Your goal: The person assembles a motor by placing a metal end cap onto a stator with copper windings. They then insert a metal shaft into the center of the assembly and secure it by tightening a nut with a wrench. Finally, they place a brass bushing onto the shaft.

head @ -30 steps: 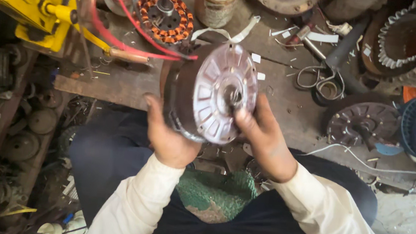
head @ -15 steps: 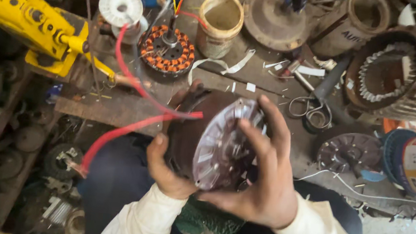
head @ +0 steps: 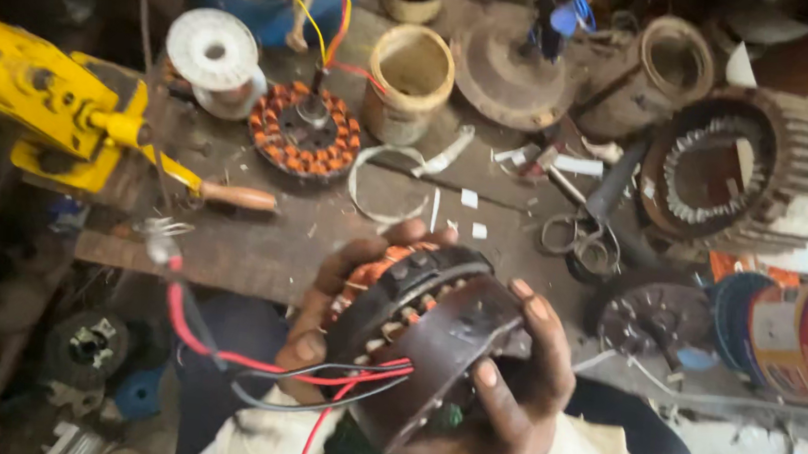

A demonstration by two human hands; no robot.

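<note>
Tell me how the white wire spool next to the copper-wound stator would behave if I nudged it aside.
The white spool stands on a flat flange, so it would probably slide rather than roll. It looks nearly bare of wire, so likely light and easily tipped. The bench looks rough and cluttered, and the stator sits close by, so it may catch.

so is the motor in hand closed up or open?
Open: motor shows orange windings at its upper edge, held by left hand and right hand.

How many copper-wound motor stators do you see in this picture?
2. One stator lies on the wooden bench beside the white spool. The other stator is held between the left hand and right hand. More may be hidden.
</note>
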